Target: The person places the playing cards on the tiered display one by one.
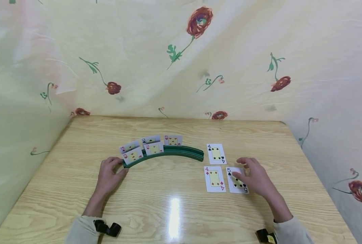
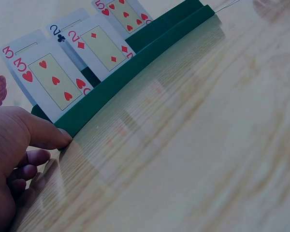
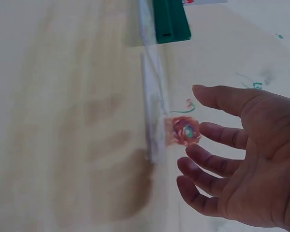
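A curved green card holder (image 1: 184, 151) stands on the table. At its left end, my left hand (image 1: 110, 174) grips it between thumb and fingers. The three of hearts (image 2: 53, 79) leans in the front slot with another red three behind it. Beside them the two of diamonds (image 2: 99, 50) stands before the two of clubs (image 2: 67, 29), then the five of hearts (image 1: 173, 140). My right hand (image 1: 254, 176) hovers with relaxed, spread fingers over the five of spades (image 1: 233, 188), holding nothing. Next to that card lie the four of diamonds (image 1: 214, 179) and four of spades (image 1: 216, 154).
The wooden table (image 1: 138, 210) meets a flower-patterned cloth (image 1: 144, 67) at the back and both sides. A strip of light reflects off the tabletop near the front. Black straps (image 1: 107, 228) are on both wrists.
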Demonstrator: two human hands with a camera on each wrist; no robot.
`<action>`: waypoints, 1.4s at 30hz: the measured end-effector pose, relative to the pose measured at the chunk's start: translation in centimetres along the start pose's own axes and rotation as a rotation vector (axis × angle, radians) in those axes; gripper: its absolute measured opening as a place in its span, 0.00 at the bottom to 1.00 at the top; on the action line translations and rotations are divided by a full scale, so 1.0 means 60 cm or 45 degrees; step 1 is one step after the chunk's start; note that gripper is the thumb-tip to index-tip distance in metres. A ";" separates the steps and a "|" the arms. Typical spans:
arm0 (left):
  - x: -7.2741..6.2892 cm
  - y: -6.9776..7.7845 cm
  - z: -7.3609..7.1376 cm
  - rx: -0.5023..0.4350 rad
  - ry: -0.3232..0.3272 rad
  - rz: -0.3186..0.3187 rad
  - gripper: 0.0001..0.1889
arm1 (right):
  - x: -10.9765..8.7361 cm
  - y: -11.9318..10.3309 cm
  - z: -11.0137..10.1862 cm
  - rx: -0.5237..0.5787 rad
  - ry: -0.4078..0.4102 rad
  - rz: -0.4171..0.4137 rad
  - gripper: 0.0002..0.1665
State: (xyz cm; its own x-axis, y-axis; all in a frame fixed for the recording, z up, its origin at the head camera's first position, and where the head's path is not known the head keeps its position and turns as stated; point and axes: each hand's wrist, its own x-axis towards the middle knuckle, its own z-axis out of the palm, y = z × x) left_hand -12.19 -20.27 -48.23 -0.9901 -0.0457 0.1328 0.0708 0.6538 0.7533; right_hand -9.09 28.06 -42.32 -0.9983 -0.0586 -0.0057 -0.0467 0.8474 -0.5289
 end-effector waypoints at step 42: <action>-0.001 0.003 -0.002 -0.005 -0.005 0.005 0.18 | -0.043 0.009 0.038 -0.217 -0.023 -0.048 0.40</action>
State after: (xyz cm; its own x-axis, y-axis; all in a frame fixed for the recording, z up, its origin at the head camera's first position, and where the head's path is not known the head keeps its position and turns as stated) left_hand -12.11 -20.21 -48.04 -0.9903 -0.0400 0.1330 0.0751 0.6510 0.7554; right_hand -6.47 27.49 -44.53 -0.9950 -0.1001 -0.0047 -0.0909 0.9215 -0.3777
